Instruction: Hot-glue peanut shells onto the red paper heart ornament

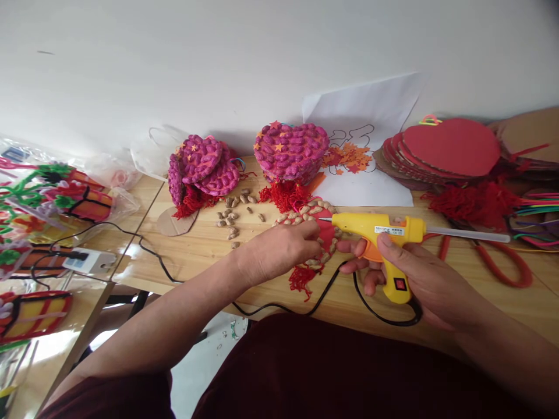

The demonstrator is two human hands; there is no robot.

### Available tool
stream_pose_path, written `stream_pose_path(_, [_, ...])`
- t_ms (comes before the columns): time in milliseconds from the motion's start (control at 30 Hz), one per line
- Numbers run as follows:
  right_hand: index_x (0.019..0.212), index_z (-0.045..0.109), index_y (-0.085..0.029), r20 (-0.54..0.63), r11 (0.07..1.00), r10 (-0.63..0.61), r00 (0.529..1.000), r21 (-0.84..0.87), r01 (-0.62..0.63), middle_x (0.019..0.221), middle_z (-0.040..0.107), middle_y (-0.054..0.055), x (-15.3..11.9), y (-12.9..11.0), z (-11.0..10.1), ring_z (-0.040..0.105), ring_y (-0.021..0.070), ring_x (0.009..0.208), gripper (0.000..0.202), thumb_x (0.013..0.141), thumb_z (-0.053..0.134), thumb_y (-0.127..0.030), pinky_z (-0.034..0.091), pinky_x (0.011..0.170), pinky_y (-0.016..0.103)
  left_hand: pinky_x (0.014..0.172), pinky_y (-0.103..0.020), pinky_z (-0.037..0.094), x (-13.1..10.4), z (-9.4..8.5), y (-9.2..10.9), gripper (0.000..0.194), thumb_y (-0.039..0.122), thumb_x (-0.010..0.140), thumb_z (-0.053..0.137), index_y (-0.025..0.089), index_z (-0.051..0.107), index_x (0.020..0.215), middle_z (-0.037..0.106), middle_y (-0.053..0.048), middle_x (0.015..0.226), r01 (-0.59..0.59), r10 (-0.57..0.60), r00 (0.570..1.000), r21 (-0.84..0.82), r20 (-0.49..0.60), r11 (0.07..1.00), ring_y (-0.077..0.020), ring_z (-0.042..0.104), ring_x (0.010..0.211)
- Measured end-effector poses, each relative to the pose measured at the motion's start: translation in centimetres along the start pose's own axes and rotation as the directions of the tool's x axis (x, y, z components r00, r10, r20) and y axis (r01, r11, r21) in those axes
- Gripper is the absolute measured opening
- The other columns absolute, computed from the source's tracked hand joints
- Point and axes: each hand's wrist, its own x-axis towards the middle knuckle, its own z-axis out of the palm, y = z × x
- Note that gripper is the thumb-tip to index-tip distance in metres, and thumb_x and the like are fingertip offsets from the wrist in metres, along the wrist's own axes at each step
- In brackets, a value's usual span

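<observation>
My right hand (430, 282) grips a yellow hot glue gun (367, 224), with some fingers near its orange trigger. A translucent glue stick (467, 234) juts from the gun's back end. The metal nozzle points left, over a red board (326, 231) edged with peanuts. My left hand (283, 247) is at the board's left side with its fingers curled together. Whatever those fingers hold, if anything, is hidden from view. A red yarn tassel (303, 280) hangs off the board's near edge. Loose peanuts (231, 221) lie on the table left of my left hand.
Behind stand purple peanut-covered pieces (290, 151) with stars. Paper leaf shapes (349, 157) lie on white paper (371, 192). Stacked red boards (452, 148) and red-handled scissors (506, 262) are right. A black cord (279, 305) runs to a power strip (89, 261) by lantern crafts (37, 314).
</observation>
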Motion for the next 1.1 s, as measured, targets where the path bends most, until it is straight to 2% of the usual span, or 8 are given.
stream_pose_path(100, [0.100,0.072,-0.025,-0.006,1.000,-0.017,1.000,0.019,0.017,0.129,0.063,0.009,0.0,0.0,0.1,0.068,0.0191,0.081,0.038,0.092,0.052,-0.056,0.054,0.057,0.027,0.070,-0.024,0.046,0.0,0.0,0.0,0.022,0.009,0.088,0.052,0.019,0.071,0.087,0.063,-0.006,0.102,0.000,-0.001,1.000,-0.043,-0.027,0.999,-0.0162,0.061,0.082])
stream_pose_path(200, [0.098,0.072,-0.025,-0.003,0.999,-0.028,1.000,0.029,0.028,0.129,0.063,0.009,0.0,-0.2,0.3,0.068,0.0215,0.089,0.036,0.092,0.053,-0.055,0.055,0.056,0.026,0.069,-0.024,0.045,0.1,0.1,-0.1,0.023,0.009,0.089,0.051,0.019,0.071,0.088,0.063,-0.007,0.102,-0.007,0.007,1.000,-0.017,-0.012,1.000,-0.0159,0.060,0.081])
stream_pose_path(500, [0.101,0.071,-0.026,0.017,1.000,-0.016,1.000,0.013,0.015,0.130,0.063,0.008,-0.2,-0.1,0.0,0.066,0.0159,0.072,0.037,0.093,0.050,-0.055,0.054,0.057,0.028,0.065,-0.023,0.044,0.1,0.0,0.0,0.022,0.009,0.087,0.050,0.019,0.070,0.084,0.061,-0.006,0.097,0.009,-0.010,0.999,-0.047,-0.030,0.999,-0.0144,0.058,0.075])
stream_pose_path(600, [0.101,0.071,-0.024,0.000,1.000,-0.016,1.000,0.003,0.016,0.127,0.064,0.011,-0.2,-0.2,0.1,0.067,0.0183,0.075,0.039,0.091,0.051,-0.057,0.054,0.056,0.028,0.066,-0.024,0.044,0.1,0.1,0.1,0.023,0.009,0.087,0.050,0.019,0.071,0.087,0.062,-0.006,0.098,0.012,-0.012,1.000,-0.027,-0.027,1.000,-0.0148,0.058,0.076])
stream_pose_path(733, [0.099,0.071,-0.022,-0.009,0.999,-0.018,1.000,0.036,0.018,0.130,0.063,0.013,-0.1,-0.4,0.3,0.067,0.0246,0.091,0.038,0.090,0.055,-0.055,0.055,0.054,0.027,0.066,-0.024,0.045,0.1,0.2,0.2,0.024,0.008,0.088,0.050,0.019,0.072,0.090,0.063,-0.008,0.101,0.002,-0.002,1.000,0.024,-0.011,1.000,-0.0163,0.060,0.079])
stream_pose_path(900, [0.097,0.070,-0.024,0.002,0.999,-0.009,1.000,0.033,0.009,0.131,0.062,0.011,0.0,-0.3,0.2,0.068,0.0219,0.088,0.037,0.090,0.054,-0.056,0.054,0.054,0.025,0.075,-0.025,0.048,-0.2,0.3,0.1,0.027,0.007,0.089,0.049,0.020,0.071,0.097,0.064,-0.008,0.106,-0.012,0.013,1.000,0.008,-0.019,1.000,-0.0176,0.063,0.088])
stream_pose_path(967, [0.095,0.070,-0.024,-0.002,0.999,-0.011,1.000,0.039,0.011,0.131,0.062,0.010,0.0,-0.3,0.3,0.068,0.0215,0.089,0.036,0.090,0.054,-0.056,0.054,0.054,0.025,0.081,-0.025,0.049,-0.8,0.7,-0.1,0.031,0.006,0.090,0.048,0.022,0.069,0.105,0.064,-0.006,0.108,-0.015,0.014,0.998,-0.015,-0.059,1.000,-0.0174,0.064,0.093])
stream_pose_path(1100, [0.095,0.069,-0.024,0.008,0.996,-0.023,1.000,0.086,0.022,0.130,0.062,0.008,0.0,0.0,0.3,0.068,0.0219,0.091,0.032,0.092,0.054,-0.052,0.054,0.055,0.023,0.085,-0.027,0.051,-2.3,2.3,-0.9,0.031,0.006,0.093,0.043,0.020,0.066,0.108,0.062,-0.007,0.108,0.006,-0.010,0.964,-0.015,-0.264,1.000,-0.0163,0.062,0.097])
